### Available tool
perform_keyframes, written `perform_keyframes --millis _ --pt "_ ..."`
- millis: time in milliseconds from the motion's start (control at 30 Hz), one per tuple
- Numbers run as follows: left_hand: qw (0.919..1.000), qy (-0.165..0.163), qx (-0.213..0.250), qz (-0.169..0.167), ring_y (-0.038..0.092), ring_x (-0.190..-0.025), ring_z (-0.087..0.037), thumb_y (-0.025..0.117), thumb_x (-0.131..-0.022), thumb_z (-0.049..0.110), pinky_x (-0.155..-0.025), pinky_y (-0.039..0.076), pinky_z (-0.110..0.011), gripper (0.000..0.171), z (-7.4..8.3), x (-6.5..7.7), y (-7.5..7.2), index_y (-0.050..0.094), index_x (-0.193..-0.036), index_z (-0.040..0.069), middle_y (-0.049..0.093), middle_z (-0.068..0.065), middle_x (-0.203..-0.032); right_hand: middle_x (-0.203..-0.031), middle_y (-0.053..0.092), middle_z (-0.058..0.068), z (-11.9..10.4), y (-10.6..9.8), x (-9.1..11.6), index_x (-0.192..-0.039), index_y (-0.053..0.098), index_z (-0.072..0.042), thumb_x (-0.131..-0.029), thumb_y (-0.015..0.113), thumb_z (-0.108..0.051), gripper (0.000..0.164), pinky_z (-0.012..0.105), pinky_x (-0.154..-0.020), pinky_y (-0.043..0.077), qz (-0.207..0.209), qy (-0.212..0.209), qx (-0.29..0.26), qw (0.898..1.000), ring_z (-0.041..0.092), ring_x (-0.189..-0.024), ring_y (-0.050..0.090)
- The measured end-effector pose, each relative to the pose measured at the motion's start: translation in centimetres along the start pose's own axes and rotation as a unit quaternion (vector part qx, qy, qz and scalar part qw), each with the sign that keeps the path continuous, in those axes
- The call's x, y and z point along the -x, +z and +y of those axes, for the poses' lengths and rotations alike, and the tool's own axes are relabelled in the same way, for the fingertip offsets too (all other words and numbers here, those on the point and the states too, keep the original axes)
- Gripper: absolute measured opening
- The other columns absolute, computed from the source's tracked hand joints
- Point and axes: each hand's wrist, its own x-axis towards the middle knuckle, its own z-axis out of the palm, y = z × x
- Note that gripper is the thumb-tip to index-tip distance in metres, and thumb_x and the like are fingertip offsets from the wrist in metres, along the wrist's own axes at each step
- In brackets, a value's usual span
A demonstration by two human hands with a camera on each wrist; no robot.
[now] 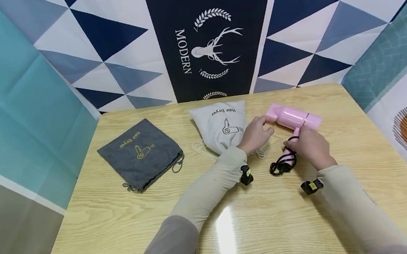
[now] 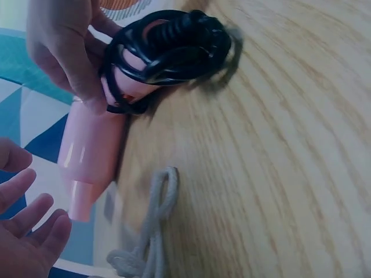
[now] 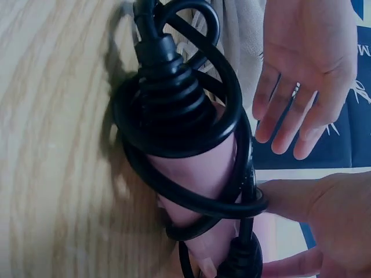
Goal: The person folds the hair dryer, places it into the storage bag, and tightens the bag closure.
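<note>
A pink hair dryer (image 1: 293, 117) lies on the right of the table, a black cord (image 1: 282, 165) looped around its handle. My right hand (image 1: 312, 144) grips it where handle meets barrel; in the right wrist view the thumb (image 3: 290, 200) presses against the looped cord. Close to the nozzle end (image 2: 82, 202), my left hand (image 1: 255, 134) is held with fingers spread and nothing in them. Under the left wrist sits a light grey drawstring bag (image 1: 220, 127), printed "Hair Dryer", partly covered by that hand.
A dark grey drawstring bag (image 1: 140, 155) with the same print lies flat at the left. The light bag's white cord (image 2: 156, 214) trails onto the wooden table (image 1: 267, 220). A patterned cloth backdrop (image 1: 121, 35) rises behind the table's far edge.
</note>
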Motion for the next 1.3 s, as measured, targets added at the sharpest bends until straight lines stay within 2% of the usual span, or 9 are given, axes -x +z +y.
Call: perform_keyframes --millis 200,333,400,567,667,767,967,1133,1300 --pt "0.9999 0.001 -0.006 -0.009 0.059 -0.117 -0.014 0.062 -0.093 0.019 -0.099 0.044 -0.02 0.032 0.1 -0.1 0.4 0.063 -0.124 0.013 0.062 -0.001 -0.126 -0.095 0.06 0.031 0.2 0.1 0.1 -0.099 0.053 0.005 -0.082 0.073 -0.035 0.048 0.041 -0.056 0.045 -0.002 -0.033 -0.01 0.999 0.037 -0.076 0.058" --pt "0.9997 0.021 0.004 -0.013 0.059 -0.114 -0.012 0.065 -0.091 0.017 -0.096 0.044 -0.016 0.034 0.6 -0.1 0.3 0.061 -0.125 0.015 0.06 0.0 -0.129 -0.098 0.061 0.028 0.2 0.1 0.3 -0.107 0.052 0.006 -0.082 0.074 -0.03 0.049 0.045 -0.065 0.045 -0.011 -0.067 -0.028 0.997 0.037 -0.081 0.057" --pt "0.9992 0.035 -0.008 -0.017 0.057 -0.119 -0.012 0.065 -0.091 0.017 -0.099 0.042 -0.016 0.037 0.9 -0.1 0.1 0.059 -0.128 0.016 0.057 0.0 -0.135 -0.097 0.062 0.027 0.2 0.1 0.5 -0.108 0.052 0.006 -0.081 0.076 -0.027 0.049 0.046 -0.068 0.044 -0.009 -0.084 -0.034 0.996 0.037 -0.082 0.057" --pt "0.993 0.062 -0.089 -0.046 0.038 -0.142 -0.015 0.066 -0.091 0.023 -0.117 0.029 -0.026 0.053 1.2 -0.6 -0.2 0.049 -0.141 0.017 0.044 -0.002 -0.151 -0.1 0.064 0.025 0.0 0.1 0.7 -0.11 0.055 0.006 -0.077 0.077 -0.022 0.048 0.048 -0.072 0.046 -0.01 -0.126 -0.043 0.991 0.037 -0.084 0.06" --pt "0.9849 0.06 -0.143 -0.076 0.027 -0.148 -0.018 0.065 -0.092 0.031 -0.122 0.022 -0.036 0.063 1.0 -0.8 -0.1 0.04 -0.148 0.015 0.036 -0.006 -0.157 -0.1 0.065 0.025 -0.2 0.1 1.0 -0.113 0.055 0.006 -0.076 0.077 -0.02 0.05 0.047 -0.071 0.047 -0.027 -0.146 -0.039 0.988 0.035 -0.083 0.061" --pt "0.9785 0.049 -0.176 -0.096 0.024 -0.15 -0.02 0.063 -0.093 0.039 -0.122 0.019 -0.043 0.07 0.7 -0.8 0.2 0.033 -0.152 0.015 0.032 -0.007 -0.159 -0.098 0.064 0.023 -0.1 0.2 1.3 -0.114 0.055 0.005 -0.076 0.077 -0.02 0.05 0.045 -0.07 0.047 -0.041 -0.155 -0.036 0.986 0.033 -0.081 0.059" --pt "0.969 0.045 -0.228 -0.083 0.037 -0.14 -0.018 0.065 -0.088 0.051 -0.117 0.028 -0.037 0.078 0.1 -0.8 0.6 0.033 -0.151 0.018 0.04 -0.002 -0.151 -0.109 0.061 0.033 0.4 0.4 2.0 -0.124 0.05 0.01 -0.082 0.074 -0.023 0.059 0.052 -0.077 0.047 -0.054 -0.147 -0.053 0.986 0.042 -0.093 0.06" --pt "0.9606 0.041 -0.262 -0.083 0.041 -0.131 -0.018 0.069 -0.085 0.051 -0.11 0.035 -0.033 0.079 0.1 -0.6 0.6 0.037 -0.149 0.018 0.043 -0.002 -0.144 -0.121 0.05 0.042 0.9 0.5 2.7 -0.137 0.037 0.014 -0.086 0.07 -0.035 0.078 0.058 -0.083 0.046 -0.085 -0.1 -0.05 0.99 0.051 -0.105 0.054" --pt "0.9611 0.036 -0.259 -0.087 0.047 -0.128 -0.017 0.075 -0.082 0.047 -0.111 0.035 -0.033 0.081 -0.1 -0.8 1.0 0.037 -0.147 0.019 0.05 -0.003 -0.139 -0.117 0.055 0.04 1.4 0.5 3.2 -0.13 0.042 0.017 -0.089 0.065 -0.047 0.079 0.051 -0.078 0.048 -0.114 -0.062 -0.05 0.99 0.047 -0.101 0.058"
